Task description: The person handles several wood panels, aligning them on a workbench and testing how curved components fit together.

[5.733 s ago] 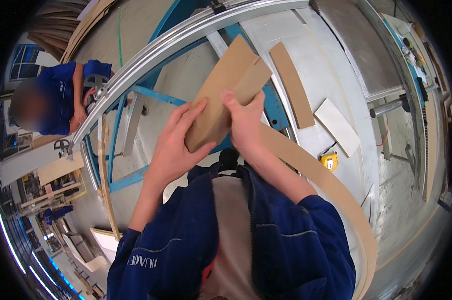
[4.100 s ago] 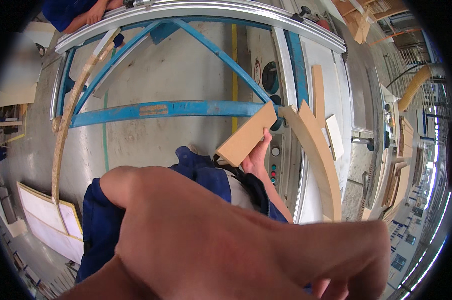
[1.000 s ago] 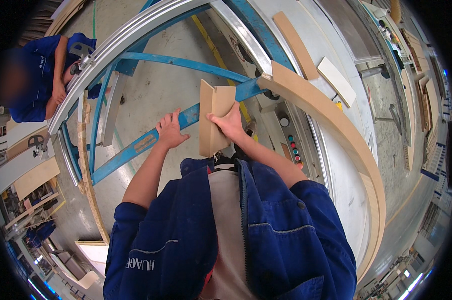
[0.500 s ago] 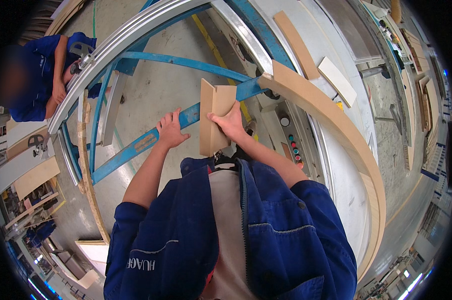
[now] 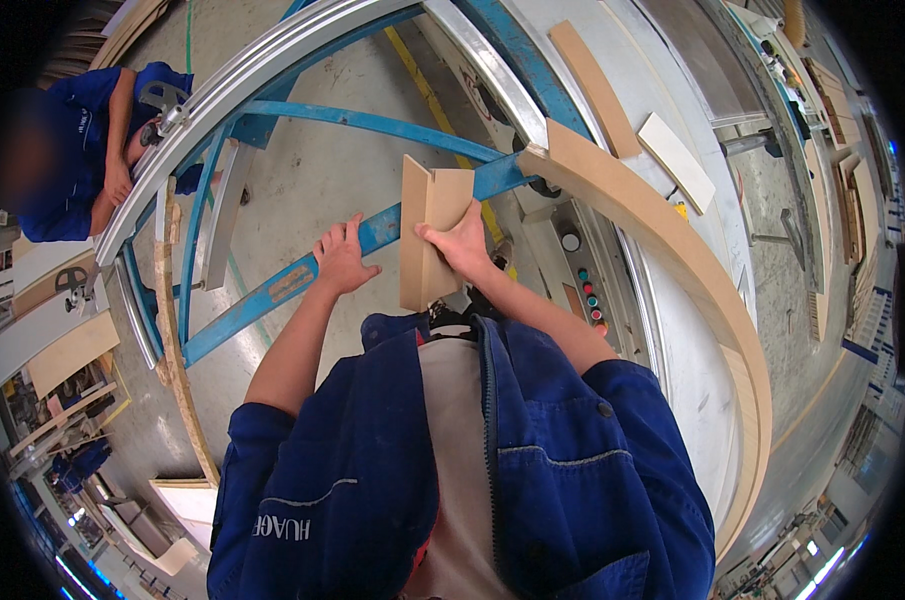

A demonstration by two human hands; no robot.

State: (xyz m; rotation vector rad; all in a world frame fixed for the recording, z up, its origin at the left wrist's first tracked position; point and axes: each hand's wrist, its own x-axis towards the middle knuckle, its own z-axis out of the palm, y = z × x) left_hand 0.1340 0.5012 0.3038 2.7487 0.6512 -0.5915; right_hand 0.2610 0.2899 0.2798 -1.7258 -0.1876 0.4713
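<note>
My right hand point(image 5: 459, 243) grips the near part of a short tan fiberboard piece point(image 5: 413, 200), its thumb over the inner edge. Two flat faces of the piece meet at an angle, and a small notch shows near its far end. To the left, my left hand point(image 5: 343, 262) has its fingers apart and holds nothing. It is over or against a blue metal beam point(image 5: 377, 232) of the frame; whether it touches cannot be told. Behind the fiberboard piece the same beam runs on toward the upper right.
A long curved wooden strip point(image 5: 662, 215) bends along the white table point(image 5: 677, 375) at my right. A loose tan board point(image 5: 594, 90) and a white board point(image 5: 675, 163) lie there. Coloured buttons point(image 5: 587, 290) sit below. Across the silver rail point(image 5: 262, 70), a co-worker's arm point(image 5: 119, 130) rests.
Almost nothing differs. The fiberboard piece's far end has shifted very slightly away from me; both hands keep their places.
</note>
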